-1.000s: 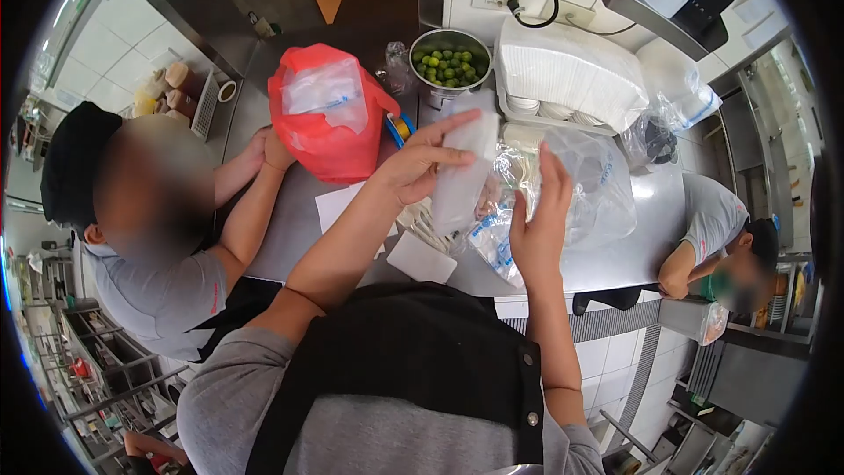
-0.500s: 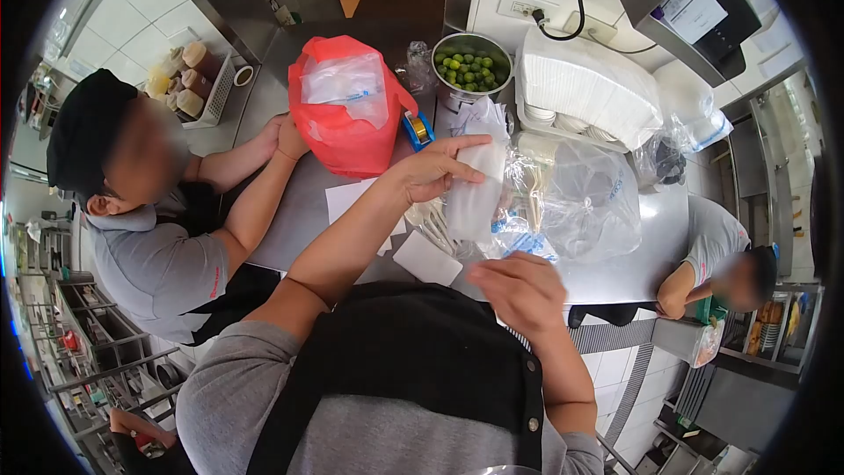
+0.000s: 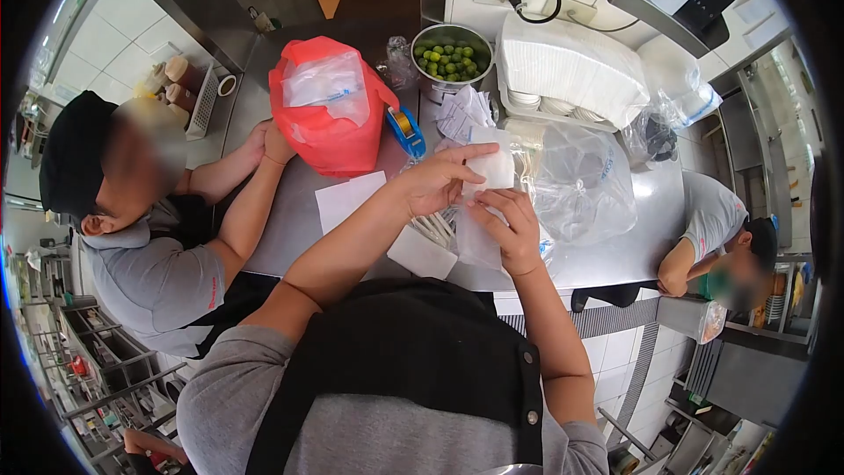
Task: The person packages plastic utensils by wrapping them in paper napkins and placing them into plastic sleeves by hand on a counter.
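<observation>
The left hand (image 3: 437,183) pinches a white translucent packet (image 3: 498,169) between thumb and fingers. The packet extends past those fingertips and down beneath the right hand (image 3: 512,227), whose fingertips, drawn together, pinch it lower down. Below lies a steel table (image 3: 658,242), bearing a red bag (image 3: 338,142) and metal pot (image 3: 438,91). A co-worker (image 3: 163,268) stands leftward, before white tiles (image 3: 114,18).

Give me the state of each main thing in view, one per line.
Translucent white pouch: held up, contents unclear
Left hand: gripping the pouch's upper part
Right hand: fingers closed on the pouch
Red bag: filled, standing, whitish plastic showing at its top
Metal pot: uncovered, holding green fruits
Blue tape dispenser: loaded
White containers: stacked
Black plug: plugged in
</observation>
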Demonstrator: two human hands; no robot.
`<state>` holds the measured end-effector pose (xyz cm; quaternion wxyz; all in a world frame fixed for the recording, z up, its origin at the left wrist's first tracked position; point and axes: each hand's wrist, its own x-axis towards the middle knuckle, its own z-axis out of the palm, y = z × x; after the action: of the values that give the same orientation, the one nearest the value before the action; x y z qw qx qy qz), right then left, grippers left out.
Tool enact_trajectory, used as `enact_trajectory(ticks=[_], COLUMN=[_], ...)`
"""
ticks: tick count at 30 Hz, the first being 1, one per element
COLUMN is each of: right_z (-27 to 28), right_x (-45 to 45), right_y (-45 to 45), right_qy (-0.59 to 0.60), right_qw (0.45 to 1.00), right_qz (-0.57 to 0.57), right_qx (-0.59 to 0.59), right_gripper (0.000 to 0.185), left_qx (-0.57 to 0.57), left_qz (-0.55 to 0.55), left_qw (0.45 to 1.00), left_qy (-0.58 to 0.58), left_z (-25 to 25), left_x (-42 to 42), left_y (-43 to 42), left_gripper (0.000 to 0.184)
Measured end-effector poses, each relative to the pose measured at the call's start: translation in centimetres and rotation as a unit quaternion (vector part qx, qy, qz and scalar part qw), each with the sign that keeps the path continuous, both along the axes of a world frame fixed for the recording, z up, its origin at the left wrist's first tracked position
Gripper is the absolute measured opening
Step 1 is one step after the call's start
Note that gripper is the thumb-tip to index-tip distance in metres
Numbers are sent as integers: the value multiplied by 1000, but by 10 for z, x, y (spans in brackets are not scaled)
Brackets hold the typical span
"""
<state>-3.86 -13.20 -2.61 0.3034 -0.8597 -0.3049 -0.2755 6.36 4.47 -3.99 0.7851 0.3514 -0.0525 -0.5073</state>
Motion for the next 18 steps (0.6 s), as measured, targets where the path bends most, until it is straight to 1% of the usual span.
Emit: enact_trajectory(ticks=[2, 4, 5, 6, 7, 8, 9, 10, 11, 14, 15, 16, 18], right_z=[3, 5, 2, 0, -1, -1, 0, -2, -6, -5, -3, -2, -4], right_x=[1, 1, 0, -2, -1, 1, 2, 7, 13, 19, 18, 16, 17], right_y=[3, 5, 4, 4, 4, 4, 2, 4, 10, 13, 14, 14, 15], right_qy=[-3, -5, 55, 115, 116, 125, 133, 132, 91, 84, 236, 376, 367], right_qw=[1000, 1000, 998, 993, 993, 991, 984, 984, 969, 936, 856, 730, 728], right_qz=[12, 29, 33, 35, 36, -14, -67, -68, -122, -175, -134, -86, -85], right_qx=[-1, 0, 3, 5, 5, 53, 100, 97, 194, 293, 440, 564, 572], right_gripper=[41, 41, 41, 41, 41, 40, 39, 39, 35, 21, 19, 17, 14], left_qx=[-2, 0, 0, 21, 40, 39, 12, -15, -17, 14, -1, -8, -29], left_qz=[23, 23, 27, 17, 6, 6, 10, 15, 15, -19, -23, -25, -32], left_qw=[1000, 998, 998, 993, 985, 985, 979, 970, 970, 957, 955, 955, 958], left_qy=[2, -57, -58, -111, -165, -165, -203, -242, -243, -291, -294, -296, -283], left_z=[1, -1, -1, -1, 0, 2, 6, 11, 17, 23, 22, 19, 15], left_x=[-1, -1, -2, -4, -5, -7, -9, -9, -10, -11, -12, -12, -12], left_y=[2, 7, 8, 9, 10, 9, 8, 5, 5, 8, 7, 6, 4], left_gripper=[67, 76, 76, 80, 85, 85, 88, 92, 92, 93, 93, 93, 92])
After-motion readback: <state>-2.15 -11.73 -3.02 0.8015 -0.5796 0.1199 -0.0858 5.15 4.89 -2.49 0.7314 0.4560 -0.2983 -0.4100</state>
